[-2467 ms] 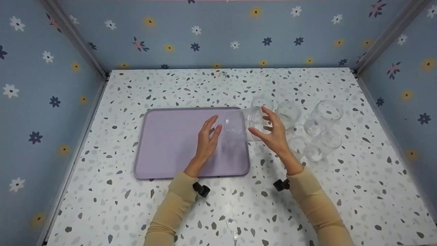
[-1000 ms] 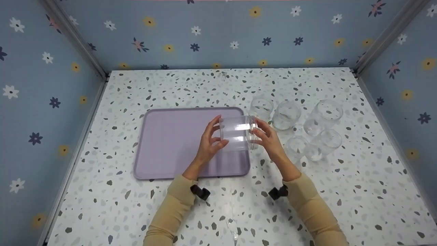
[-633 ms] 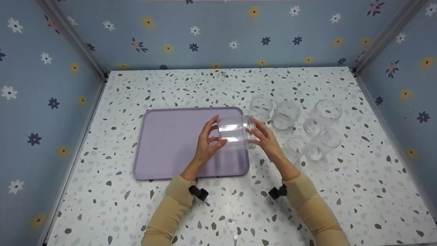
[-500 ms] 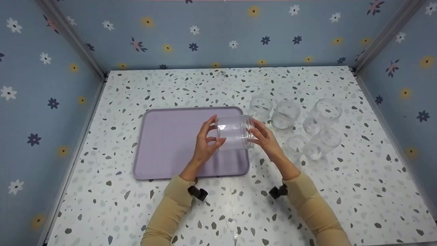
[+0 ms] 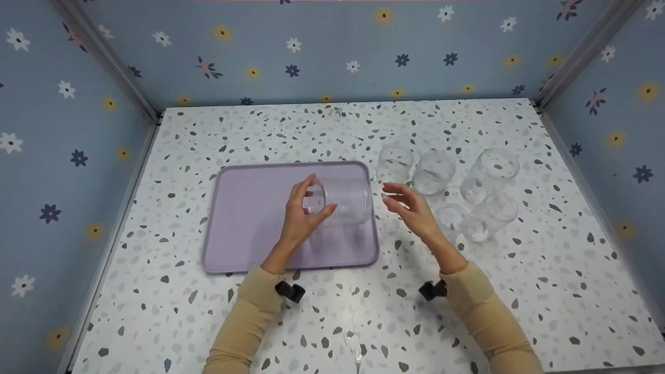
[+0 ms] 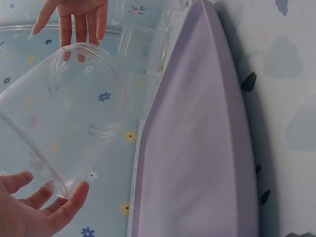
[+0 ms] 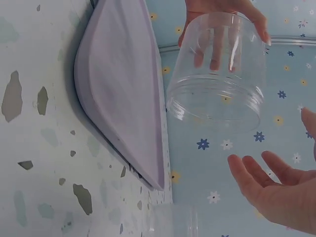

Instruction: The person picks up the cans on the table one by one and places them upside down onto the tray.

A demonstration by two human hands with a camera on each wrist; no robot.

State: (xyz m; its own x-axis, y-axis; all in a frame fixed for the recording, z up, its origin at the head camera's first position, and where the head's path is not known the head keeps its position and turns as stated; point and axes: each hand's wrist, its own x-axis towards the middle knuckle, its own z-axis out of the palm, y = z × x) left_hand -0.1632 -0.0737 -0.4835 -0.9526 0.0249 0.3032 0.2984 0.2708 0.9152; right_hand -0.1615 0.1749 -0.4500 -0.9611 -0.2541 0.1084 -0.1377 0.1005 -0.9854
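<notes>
A clear cylindrical jar [image 5: 347, 202] lies sideways in the air above the right part of the lilac tray [image 5: 239, 265]. The left hand [image 5: 301, 215] grips its left end, thumb in front and fingers behind. In the right wrist view the jar [image 7: 217, 74] is lifted off the tray, its ridged rim facing the right hand [image 7: 276, 187]. The right hand [image 5: 415, 213] is just right of the jar, fingers apart and touching nothing. The left wrist view shows the left hand [image 6: 44, 207] around one end of the jar [image 6: 64, 113].
Several clear containers stand on the speckled table [image 5: 467, 311] right of the tray, among them a short one [image 5: 434, 171] and a taller one [image 5: 488, 174]. Blue flowered panels [image 5: 332, 47] enclose the table at the back and sides.
Both hands held the jar about a second ago. The right hand has let go and drawn off to the right. The left hand has moved slightly left with the jar.
</notes>
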